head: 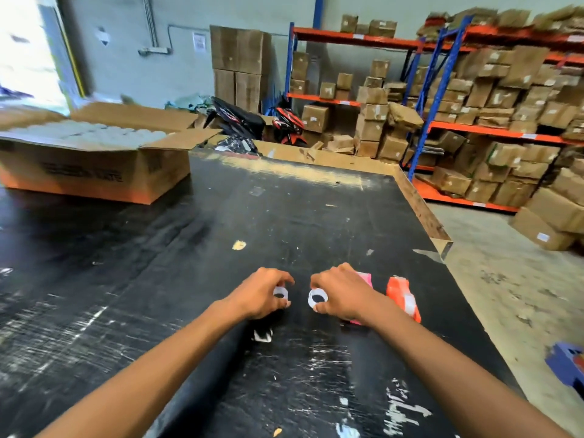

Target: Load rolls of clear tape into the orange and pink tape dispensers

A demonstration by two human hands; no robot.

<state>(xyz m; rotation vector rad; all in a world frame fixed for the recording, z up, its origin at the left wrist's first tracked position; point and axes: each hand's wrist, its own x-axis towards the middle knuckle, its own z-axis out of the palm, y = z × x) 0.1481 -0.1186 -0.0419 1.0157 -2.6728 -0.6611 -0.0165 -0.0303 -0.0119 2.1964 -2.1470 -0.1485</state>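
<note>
My left hand (260, 292) grips a roll of clear tape (280, 293) with a white core, held just above the black table (221, 222). Beside it, my right hand (339, 294) holds a second clear tape roll (318, 298). The pink dispenser (365, 278) lies on the table right behind my right hand, mostly hidden by it. To its right lies the orange dispenser (404, 297), apart from both hands, with a white patch on its near end.
An open cardboard box (94, 172) full of white rolls stands at the table's far left. The table's right edge (423, 210) drops to a concrete floor. Shelves of cartons (493, 99) and a parked motorbike (284, 124) lie beyond. A blue object (568, 365) sits low right.
</note>
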